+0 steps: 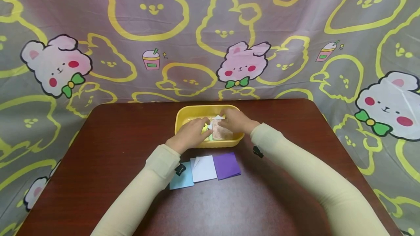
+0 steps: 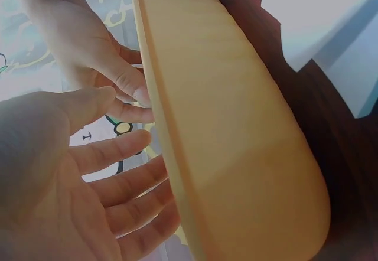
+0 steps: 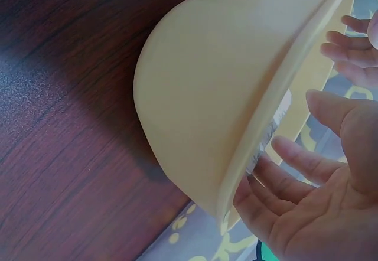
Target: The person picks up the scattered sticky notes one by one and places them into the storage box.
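Observation:
A yellow plastic bin (image 1: 210,143) stands at the far middle of the table, with several paper-like pieces inside. My left hand (image 1: 191,133) reaches over its left side, next to a small yellow item. Its fingers (image 2: 127,205) are loosely spread, and nothing shows between them and the thumb. My right hand (image 1: 237,120) dips in from the right, over a brownish patterned square piece (image 1: 221,130). In the right wrist view its fingers (image 3: 283,178) are loosely bent, apart from the thumb. The wall hides some fingertips, so contact with the pieces is unclear.
In front of the bin lie side by side a light blue stack (image 1: 182,177), a white stack (image 1: 204,169) with a lifted corner, and a purple stack (image 1: 227,165) of square paper. Behind the dark wood table (image 1: 131,126) hangs a patterned curtain (image 1: 197,46).

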{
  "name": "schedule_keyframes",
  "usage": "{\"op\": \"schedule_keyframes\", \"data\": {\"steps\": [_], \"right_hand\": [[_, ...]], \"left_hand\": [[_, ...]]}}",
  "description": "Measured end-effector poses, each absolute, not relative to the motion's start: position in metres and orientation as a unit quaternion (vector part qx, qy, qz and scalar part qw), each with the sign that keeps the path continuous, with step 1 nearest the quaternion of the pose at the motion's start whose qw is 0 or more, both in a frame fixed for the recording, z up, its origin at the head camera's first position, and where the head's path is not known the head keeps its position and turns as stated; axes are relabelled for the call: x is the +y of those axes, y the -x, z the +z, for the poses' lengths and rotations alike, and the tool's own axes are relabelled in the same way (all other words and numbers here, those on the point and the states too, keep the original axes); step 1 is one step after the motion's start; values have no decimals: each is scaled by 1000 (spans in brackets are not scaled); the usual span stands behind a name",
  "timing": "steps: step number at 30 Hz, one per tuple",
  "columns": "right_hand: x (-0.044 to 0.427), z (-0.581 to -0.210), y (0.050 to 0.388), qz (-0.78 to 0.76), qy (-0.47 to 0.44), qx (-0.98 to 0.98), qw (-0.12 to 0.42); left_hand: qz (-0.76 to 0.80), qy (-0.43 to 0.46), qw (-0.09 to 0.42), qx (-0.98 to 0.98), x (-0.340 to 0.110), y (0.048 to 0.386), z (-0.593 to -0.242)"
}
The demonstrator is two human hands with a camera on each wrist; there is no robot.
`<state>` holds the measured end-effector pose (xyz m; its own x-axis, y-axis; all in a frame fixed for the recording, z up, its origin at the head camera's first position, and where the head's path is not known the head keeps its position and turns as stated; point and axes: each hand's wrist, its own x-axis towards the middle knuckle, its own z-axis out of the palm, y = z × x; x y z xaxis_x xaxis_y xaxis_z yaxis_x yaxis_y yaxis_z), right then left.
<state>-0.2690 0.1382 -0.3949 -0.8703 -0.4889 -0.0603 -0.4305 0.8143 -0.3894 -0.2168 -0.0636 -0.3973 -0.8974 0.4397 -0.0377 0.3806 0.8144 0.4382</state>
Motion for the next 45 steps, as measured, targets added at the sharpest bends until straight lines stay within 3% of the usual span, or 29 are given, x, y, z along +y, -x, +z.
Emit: {"op": "schedule_keyframes", "data": {"steps": [16, 45], "right_hand": [[141, -397, 266, -185, 220, 953, 94], [140, -388, 242, -195, 229, 953, 42]], "left_hand": [[217, -207, 78, 951, -67, 216, -395], [217, -200, 44, 954, -70, 209, -392]]}}
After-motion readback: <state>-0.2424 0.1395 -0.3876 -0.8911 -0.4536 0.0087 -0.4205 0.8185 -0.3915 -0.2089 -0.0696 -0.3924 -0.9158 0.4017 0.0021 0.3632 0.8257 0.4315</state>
